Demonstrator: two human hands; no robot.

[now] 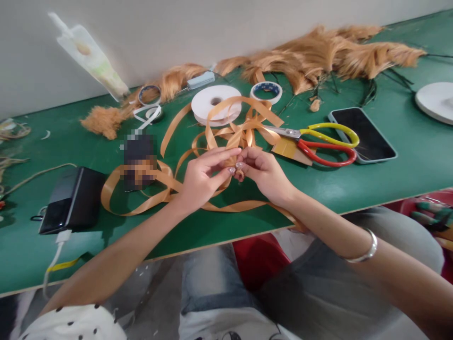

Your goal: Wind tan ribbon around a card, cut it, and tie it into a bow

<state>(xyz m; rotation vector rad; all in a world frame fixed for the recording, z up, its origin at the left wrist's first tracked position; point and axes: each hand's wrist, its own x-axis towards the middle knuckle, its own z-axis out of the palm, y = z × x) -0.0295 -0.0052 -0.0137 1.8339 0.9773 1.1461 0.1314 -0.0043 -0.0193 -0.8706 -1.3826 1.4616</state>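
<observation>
My left hand point(208, 174) and my right hand point(264, 172) meet above the middle of the green table, fingertips pinched together. Between them is a small gathered piece of the orange satin ribbon point(231, 160), mostly hidden by the fingers. Loose loops of ribbon spread behind the hands, and a long curl point(138, 208) runs out past my left wrist. Just beyond lies a white ribbon spool point(202, 106). Scissors point(329, 144) with one yellow and one red handle rest right of my right hand, their blades by the ribbon and a piece of cardboard point(288, 150).
Bundles of tan fibre point(318, 52) line the wall. Tape rolls point(266, 92) sit near the spool. A phone point(368, 134) lies at right, with a white disc point(437, 101) beyond it. A black device point(72, 200) with a white cable stands at left. The table's front edge point(212, 245) is close.
</observation>
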